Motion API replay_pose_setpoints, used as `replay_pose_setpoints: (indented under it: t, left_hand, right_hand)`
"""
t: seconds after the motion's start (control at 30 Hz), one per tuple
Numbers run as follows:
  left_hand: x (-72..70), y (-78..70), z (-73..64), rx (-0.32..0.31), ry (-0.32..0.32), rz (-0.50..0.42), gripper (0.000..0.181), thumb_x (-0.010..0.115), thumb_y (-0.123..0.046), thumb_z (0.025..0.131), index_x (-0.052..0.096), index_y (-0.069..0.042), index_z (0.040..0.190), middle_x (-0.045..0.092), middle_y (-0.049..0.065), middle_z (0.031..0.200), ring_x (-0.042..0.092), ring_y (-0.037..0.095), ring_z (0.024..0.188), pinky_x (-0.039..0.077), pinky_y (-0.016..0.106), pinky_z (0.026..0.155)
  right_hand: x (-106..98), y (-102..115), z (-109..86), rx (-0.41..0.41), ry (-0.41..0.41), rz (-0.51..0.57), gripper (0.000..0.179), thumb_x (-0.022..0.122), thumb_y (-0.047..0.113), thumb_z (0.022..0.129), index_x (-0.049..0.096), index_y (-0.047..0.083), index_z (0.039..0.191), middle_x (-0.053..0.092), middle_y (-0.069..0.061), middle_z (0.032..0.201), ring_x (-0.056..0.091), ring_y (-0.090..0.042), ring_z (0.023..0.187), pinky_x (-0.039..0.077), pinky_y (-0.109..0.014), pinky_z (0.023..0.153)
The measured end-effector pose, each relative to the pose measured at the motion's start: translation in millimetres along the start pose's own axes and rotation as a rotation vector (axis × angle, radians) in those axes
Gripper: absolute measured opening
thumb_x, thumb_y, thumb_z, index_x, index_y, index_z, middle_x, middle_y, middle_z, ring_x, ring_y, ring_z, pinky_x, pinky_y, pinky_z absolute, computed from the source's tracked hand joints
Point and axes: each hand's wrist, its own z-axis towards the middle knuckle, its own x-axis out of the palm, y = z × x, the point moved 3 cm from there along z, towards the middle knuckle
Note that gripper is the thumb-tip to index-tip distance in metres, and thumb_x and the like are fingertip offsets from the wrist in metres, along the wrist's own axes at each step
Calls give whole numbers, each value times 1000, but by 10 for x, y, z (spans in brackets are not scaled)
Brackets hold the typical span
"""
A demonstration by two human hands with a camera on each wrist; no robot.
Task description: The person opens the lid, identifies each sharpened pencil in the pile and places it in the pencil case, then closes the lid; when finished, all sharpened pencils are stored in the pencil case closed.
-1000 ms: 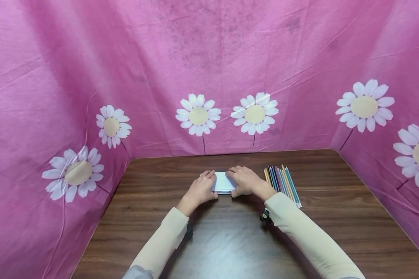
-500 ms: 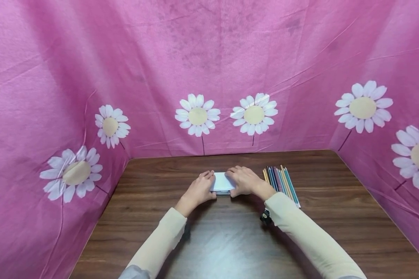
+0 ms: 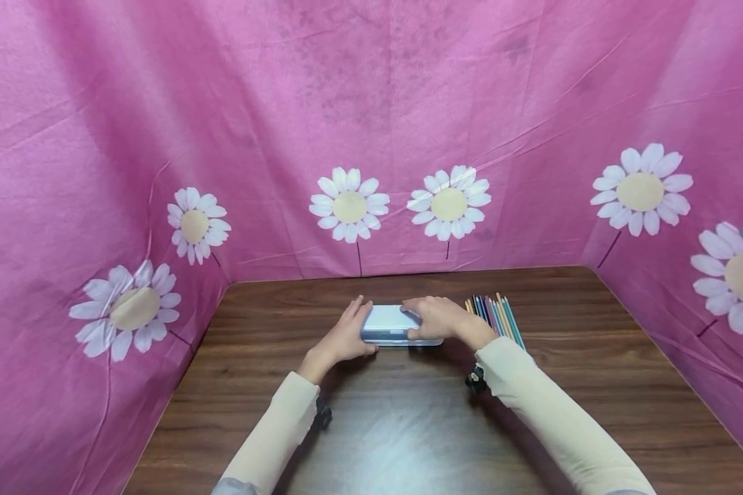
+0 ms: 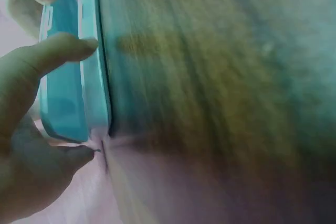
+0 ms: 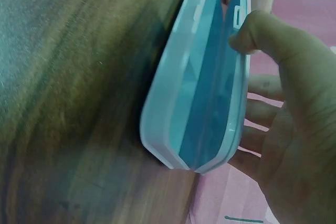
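Note:
A light-blue plastic pencil case (image 3: 386,316) sits on the table, its hinged lid part-way up. In the right wrist view a wedge-shaped gap shows between the base (image 5: 160,98) and the lid (image 5: 229,119). My right hand (image 3: 442,320) pinches the lid, thumb on the front edge near the latch and fingers behind. At the case's left end, my left hand (image 3: 345,337) holds the base, with its thumb (image 4: 79,49) pressed against the front side.
Several coloured pencils (image 3: 501,317) lie side by side to the right of the case, partly behind my right wrist. A pink cloth (image 3: 272,137) printed with white daisies surrounds the brown wooden table (image 3: 396,412) at the back and sides.
The lid has risen from the base, lifted by my right hand. My left hand has shifted a little to the left and its fingers have spread, so more of the case shows.

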Motion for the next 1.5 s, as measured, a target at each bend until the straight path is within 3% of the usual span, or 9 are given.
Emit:
replay_pose_setpoints:
  t: [0.17, 0.43, 0.57, 0.67, 0.87, 1.03, 1.2, 1.37, 1.5]
  left_hand:
    - [-24, 44, -33, -45, -43, -153, 101, 86, -4, 84, 25, 9, 164, 28, 31, 170, 29, 43, 160, 28, 52, 131]
    - [-15, 78, -59, -132, -82, -212, 114, 91, -9, 81, 17, 4, 167, 34, 30, 169, 43, 41, 152, 33, 52, 129]
    - [-8, 76, -84, -165, -100, -239, 115, 92, -13, 81, 17, 4, 167, 69, 32, 132, 71, 39, 117, 42, 52, 122]
    - [10, 80, -100, -192, -108, -229, 115, 93, -16, 82, 17, 6, 166, 77, 29, 111, 75, 35, 99, 48, 51, 117]
    - [36, 74, -104, -190, -111, -194, 105, 94, -18, 80, 33, 7, 162, 56, 29, 154, 60, 36, 138, 47, 48, 119]
    - [47, 57, -116, -200, -101, -193, 93, 93, -20, 83, 45, 2, 159, 58, 25, 154, 57, 35, 143, 46, 48, 120]
    - [62, 64, -148, -212, -103, -199, 91, 92, -21, 85, 44, 3, 159, 55, 24, 157, 56, 34, 144, 46, 47, 120]
    - [72, 62, -161, -197, -97, -219, 92, 90, -21, 87, 40, 7, 160, 49, 26, 161, 55, 35, 145, 46, 48, 120]
    - [62, 53, -180, -191, -97, -210, 91, 89, -21, 88, 41, 8, 159, 49, 28, 160, 52, 37, 147, 44, 49, 121]
  right_hand:
    - [-117, -39, -9, 12, -16, 47, 53, 78, 41, 90, 73, 15, 136, 78, -3, 117, 64, -17, 90, 59, -45, 88]
    - [-255, -157, -57, 4, -120, 126, 29, 77, 37, 96, 81, 20, 118, 81, 1, 114, 75, -22, 105, 60, -49, 92]
    - [-301, -231, -72, -12, -180, 171, 16, 76, 31, 99, 82, 21, 110, 82, 6, 105, 73, -15, 92, 59, -43, 83]
    - [-329, -258, -74, -23, -219, 180, 14, 74, 30, 101, 83, 21, 107, 82, 6, 103, 71, -12, 87, 57, -41, 79]
    - [-381, -342, -43, 14, -329, 209, 17, 69, 21, 105, 81, 15, 115, 82, -4, 113, 75, -22, 96, 59, -47, 85]
    - [-384, -481, -20, 92, -422, 282, 21, 64, 6, 105, 78, 6, 120, 78, -15, 122, 73, -33, 110, 58, -53, 95]
    - [-304, -684, -8, 263, -491, 448, 24, 59, 9, 109, 76, 2, 124, 75, -21, 126, 68, -35, 106, 54, -49, 90]
    - [-149, -896, -27, 431, -501, 701, 25, 57, 7, 109, 71, -4, 127, 72, -28, 127, 73, -42, 110, 63, -50, 95]
    - [-33, -971, -25, 473, -478, 778, 28, 55, 6, 108, 68, -7, 130, 70, -31, 123, 75, -45, 109, 63, -50, 96]
